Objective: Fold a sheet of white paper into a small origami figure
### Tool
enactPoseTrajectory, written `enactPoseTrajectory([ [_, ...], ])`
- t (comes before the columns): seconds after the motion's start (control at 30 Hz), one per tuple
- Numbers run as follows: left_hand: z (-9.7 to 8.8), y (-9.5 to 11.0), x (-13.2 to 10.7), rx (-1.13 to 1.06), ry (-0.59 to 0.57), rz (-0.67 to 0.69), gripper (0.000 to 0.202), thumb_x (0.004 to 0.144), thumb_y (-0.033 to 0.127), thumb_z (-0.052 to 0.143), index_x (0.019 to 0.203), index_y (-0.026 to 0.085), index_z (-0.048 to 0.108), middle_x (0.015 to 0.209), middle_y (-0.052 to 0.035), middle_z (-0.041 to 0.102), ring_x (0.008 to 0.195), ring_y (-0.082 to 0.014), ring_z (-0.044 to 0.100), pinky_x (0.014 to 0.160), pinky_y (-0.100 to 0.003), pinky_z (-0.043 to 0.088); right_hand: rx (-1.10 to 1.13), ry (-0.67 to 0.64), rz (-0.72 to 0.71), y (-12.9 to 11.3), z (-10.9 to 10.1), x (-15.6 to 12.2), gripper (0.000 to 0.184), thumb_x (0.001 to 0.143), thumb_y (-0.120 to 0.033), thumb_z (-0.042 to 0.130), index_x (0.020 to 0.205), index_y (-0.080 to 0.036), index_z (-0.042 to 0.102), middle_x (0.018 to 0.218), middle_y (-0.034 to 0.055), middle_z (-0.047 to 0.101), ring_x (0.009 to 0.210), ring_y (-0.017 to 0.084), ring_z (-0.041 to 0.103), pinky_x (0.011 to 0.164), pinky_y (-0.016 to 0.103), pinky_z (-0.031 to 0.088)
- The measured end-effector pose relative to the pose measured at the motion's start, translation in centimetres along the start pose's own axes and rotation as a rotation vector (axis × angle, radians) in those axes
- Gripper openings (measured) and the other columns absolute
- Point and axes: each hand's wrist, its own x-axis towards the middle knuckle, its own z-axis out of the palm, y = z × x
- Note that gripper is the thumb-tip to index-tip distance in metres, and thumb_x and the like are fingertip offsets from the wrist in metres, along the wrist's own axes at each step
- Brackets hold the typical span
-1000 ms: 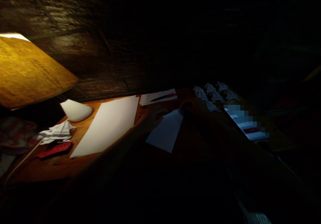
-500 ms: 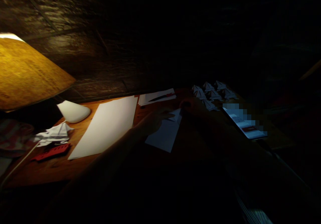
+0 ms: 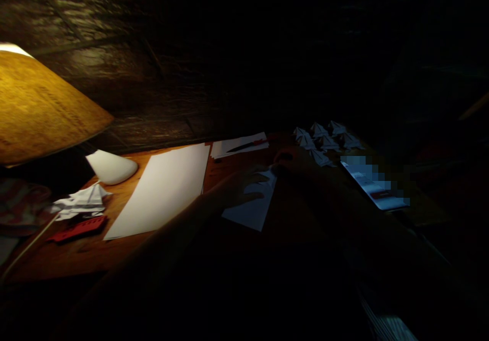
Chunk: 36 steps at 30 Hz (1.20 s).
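In very dim light a folded white sheet of paper [image 3: 252, 209] lies on the wooden table [image 3: 87, 254] in front of me. My left hand [image 3: 239, 185] lies on the sheet's upper part with its fingers stretched out flat. My right hand [image 3: 292, 158] rests at the sheet's top right corner; it is in deep shadow, and its fingers cannot be made out.
A larger white sheet [image 3: 164, 188] lies to the left. Behind it, more paper with a dark pen [image 3: 244, 146]. Several small folded paper figures [image 3: 324, 139] sit at the back right, a phone [image 3: 376, 188] beside them. A lampshade [image 3: 42, 111], crumpled paper [image 3: 82, 201] and a red object [image 3: 80, 228] are at left.
My left hand has slid further onto the sheet and now lies flat over its upper part. The sheet looks shorter at its top than a second ago.
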Motion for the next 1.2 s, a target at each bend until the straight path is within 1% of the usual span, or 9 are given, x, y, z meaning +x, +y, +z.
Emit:
enactPoseTrajectory([
  [0.1, -0.03, -0.04, 0.04, -0.002, -0.001, 0.007, 0.043, 0.095, 0.036, 0.069, 0.135, 0.024, 0.062, 0.151, -0.0130, 0.049, 0.141, -0.0276, 0.048, 0.116, -0.048, 0.045, 0.003, -0.022, 0.008, 0.07, -0.08, 0.18, 0.018, 0.082, -0.009, 0.063, 0.084, -0.019, 0.078, 0.093, 0.0031, 0.079, 0.090, 0.019, 0.071, 0.080, 0.027, 0.048],
  [0.2, -0.04, -0.08, -0.01, 0.005, -0.006, 0.020, 0.044, 0.095, 0.036, 0.068, 0.137, 0.024, 0.062, 0.153, -0.0127, 0.049, 0.143, -0.0276, 0.045, 0.118, -0.050, 0.043, 0.007, -0.026, 0.023, 0.12, -0.06, 0.26, 0.018, 0.087, -0.014, 0.061, 0.085, -0.018, 0.078, 0.091, 0.0042, 0.079, 0.086, 0.018, 0.071, 0.076, 0.027, 0.046],
  [0.27, 0.00, -0.14, -0.08, 0.009, -0.008, 0.027, 0.043, 0.096, 0.036, 0.067, 0.137, 0.024, 0.062, 0.154, -0.0124, 0.048, 0.145, -0.0279, 0.044, 0.118, -0.051, 0.042, 0.002, -0.012, 0.021, 0.16, 0.01, 0.23, 0.014, 0.088, -0.019, 0.065, 0.085, -0.017, 0.078, 0.090, 0.0049, 0.079, 0.085, 0.018, 0.071, 0.074, 0.027, 0.046],
  [0.33, 0.05, -0.19, -0.13, 0.010, -0.008, 0.034, 0.043, 0.096, 0.035, 0.066, 0.138, 0.024, 0.062, 0.155, -0.0120, 0.047, 0.145, -0.0278, 0.043, 0.119, -0.052, 0.042, -0.008, 0.002, 0.006, 0.24, 0.11, 0.16, 0.009, 0.084, -0.022, 0.070, 0.085, -0.018, 0.078, 0.091, 0.0049, 0.079, 0.084, 0.019, 0.070, 0.074, 0.027, 0.046],
  [0.57, 0.03, -0.03, -0.03, 0.014, -0.014, 0.073, 0.043, 0.098, 0.033, 0.064, 0.140, 0.026, 0.060, 0.152, -0.0117, 0.051, 0.143, -0.0263, 0.046, 0.117, -0.051, 0.043, 0.010, 0.005, -0.055, 0.81, 0.30, 0.14, 0.006, 0.081, -0.022, 0.071, 0.081, -0.020, 0.077, 0.089, 0.0038, 0.079, 0.082, 0.019, 0.070, 0.076, 0.029, 0.049],
  [0.8, -0.01, 0.00, 0.05, 0.011, -0.020, 0.098, 0.040, 0.099, 0.031, 0.063, 0.139, 0.028, 0.062, 0.152, -0.0115, 0.052, 0.142, -0.0279, 0.047, 0.116, -0.053, 0.044, 0.020, -0.010, -0.041, 0.80, 0.18, 0.15, 0.007, 0.081, -0.024, 0.072, 0.082, -0.020, 0.078, 0.089, 0.0046, 0.078, 0.083, 0.020, 0.070, 0.077, 0.030, 0.049],
  [0.93, 0.10, -0.10, 0.07, 0.007, -0.017, 0.108, 0.037, 0.100, 0.031, 0.062, 0.137, 0.029, 0.063, 0.150, -0.0102, 0.053, 0.142, -0.0258, 0.047, 0.117, -0.050, 0.043, 0.017, -0.016, -0.057, 0.83, 0.17, 0.23, 0.007, 0.081, -0.023, 0.071, 0.083, -0.020, 0.077, 0.092, 0.0051, 0.079, 0.085, 0.020, 0.071, 0.079, 0.031, 0.050],
  [1.07, 0.08, 0.03, 0.08, 0.007, -0.010, 0.115, 0.035, 0.100, 0.031, 0.061, 0.134, 0.026, 0.065, 0.149, -0.0117, 0.053, 0.142, -0.0258, 0.046, 0.117, -0.050, 0.043, -0.004, -0.007, -0.037, 0.95, 0.22, 0.38, 0.007, 0.083, -0.022, 0.070, 0.084, -0.020, 0.077, 0.093, 0.0050, 0.079, 0.087, 0.020, 0.071, 0.081, 0.031, 0.049],
  [1.2, -0.18, 0.48, 0.12, 0.004, -0.029, 0.079, 0.034, 0.100, 0.031, 0.061, 0.133, 0.028, 0.065, 0.150, -0.0101, 0.053, 0.142, -0.0259, 0.046, 0.117, -0.051, 0.043, 0.001, -0.014, -0.037, 0.99, 0.13, 0.40, 0.008, 0.084, -0.018, 0.069, 0.086, -0.018, 0.077, 0.094, 0.0055, 0.080, 0.089, 0.020, 0.072, 0.083, 0.030, 0.049],
])
